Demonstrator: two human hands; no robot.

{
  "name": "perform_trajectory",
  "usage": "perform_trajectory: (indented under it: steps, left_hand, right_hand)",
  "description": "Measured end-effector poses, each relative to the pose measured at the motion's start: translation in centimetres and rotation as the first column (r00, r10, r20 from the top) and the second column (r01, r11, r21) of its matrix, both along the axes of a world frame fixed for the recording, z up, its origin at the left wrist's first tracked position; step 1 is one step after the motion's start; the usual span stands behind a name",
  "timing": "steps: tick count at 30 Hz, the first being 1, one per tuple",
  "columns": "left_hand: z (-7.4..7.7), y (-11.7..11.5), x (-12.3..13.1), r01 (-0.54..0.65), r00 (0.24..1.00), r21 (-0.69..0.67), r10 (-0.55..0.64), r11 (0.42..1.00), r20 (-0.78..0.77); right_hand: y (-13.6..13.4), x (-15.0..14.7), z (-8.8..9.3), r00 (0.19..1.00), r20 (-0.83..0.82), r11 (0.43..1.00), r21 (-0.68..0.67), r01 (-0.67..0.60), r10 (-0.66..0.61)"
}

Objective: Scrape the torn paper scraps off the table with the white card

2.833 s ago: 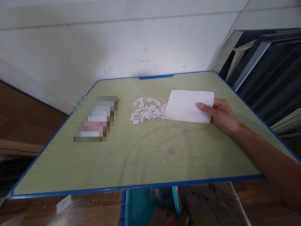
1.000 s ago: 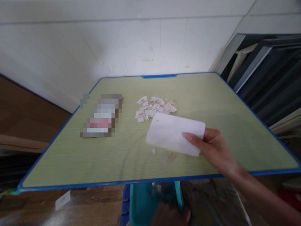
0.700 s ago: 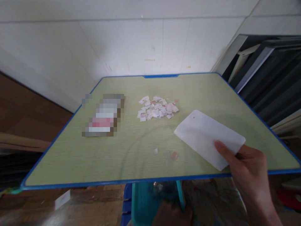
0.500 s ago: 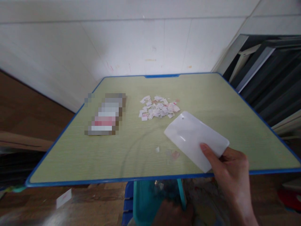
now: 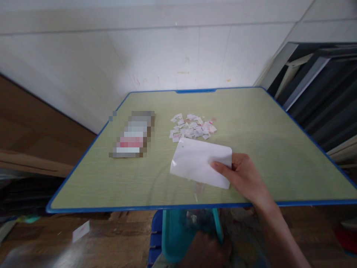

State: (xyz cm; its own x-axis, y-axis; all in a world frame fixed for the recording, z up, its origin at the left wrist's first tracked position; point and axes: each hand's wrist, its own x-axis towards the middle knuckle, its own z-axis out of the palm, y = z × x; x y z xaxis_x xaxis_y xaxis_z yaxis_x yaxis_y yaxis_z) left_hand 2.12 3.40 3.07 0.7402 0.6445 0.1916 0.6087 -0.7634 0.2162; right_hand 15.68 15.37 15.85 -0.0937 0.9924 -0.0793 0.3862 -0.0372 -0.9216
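Note:
My right hand [image 5: 245, 175] grips a white plastic scraper [image 5: 199, 162] by its right end, thumb on top. This thin, glossy sheet has rounded corners and a small hole, and is held low over the table. Just beyond its far edge lies a pile of torn paper scraps [image 5: 192, 126], mostly white with some pink. A few pale scraps [image 5: 199, 188] show at the scraper's near side. Below the table edge, in shadow, my left hand [image 5: 206, 249] is closed at the near side of a teal basket [image 5: 173, 238], which has some bits inside.
The light green table [image 5: 264, 123] has a blue rim and stands against a white wall. A blurred-out flat item [image 5: 131, 136] lies on its left. A blue stool [image 5: 156, 238] is below, and a paper piece [image 5: 81, 231] lies on the floor. Dark panels [image 5: 320, 85] lean at right.
My right hand has swung the scraper left and turned it more level, over the spot of the loose near scraps. The left hand stays at the basket. The view has shifted slightly.

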Motion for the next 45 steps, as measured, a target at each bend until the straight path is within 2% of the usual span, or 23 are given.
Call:
perform_trajectory:
  steps: [3, 7, 13, 20, 25, 30, 37, 45]
  left_hand:
    - [0.1, 0.1, 0.0, 0.017, 0.999, -0.040, -0.018, 0.999, -0.036]
    - [0.3, 0.2, -0.1, 0.047, 0.991, -0.113, -0.061, 0.992, -0.118]
    - [0.2, 0.0, -0.2, 0.045, 0.993, -0.083, -0.053, 0.996, -0.104]
    - [0.9, 0.0, -0.2, 0.032, 0.993, -0.174, -0.051, 0.984, -0.106]
    - [0.3, 0.0, -0.2, 0.052, 0.994, -0.131, -0.064, 0.990, -0.089]
    - [0.0, 0.0, -0.2, 0.057, 0.996, -0.096, -0.064, 0.994, -0.070]
    - [0.4, -0.1, -0.2, 0.066, 0.993, -0.091, -0.075, 0.994, -0.094]
    - [0.2, -0.1, -0.1, 0.056, 0.992, -0.146, -0.073, 0.988, -0.108]
  right_hand:
    - [0.6, 0.2, 0.2, 0.995, -0.030, 0.995, -0.007, -0.098, 0.098]
    - [0.4, 0.1, 0.5, 0.987, 0.015, 0.987, -0.021, -0.160, 0.160]
    - [-0.2, -0.2, 0.7, 0.973, 0.054, 0.975, -0.031, -0.221, 0.223]
    - [-0.4, -0.2, 0.7, 0.958, 0.092, 0.962, -0.049, -0.269, 0.273]
    - [-0.5, 0.1, 0.6, 0.944, 0.095, 0.948, -0.062, -0.312, 0.317]
    - [-0.7, 0.2, 0.8, 0.945, 0.033, 0.943, -0.074, -0.323, 0.326]
    - [-1.6, 0.1, 0.7, 0.955, -0.123, 0.954, -0.095, -0.283, 0.271]
    - [-2.1, 0.5, 0.1, 0.961, -0.172, 0.972, -0.060, -0.229, 0.215]
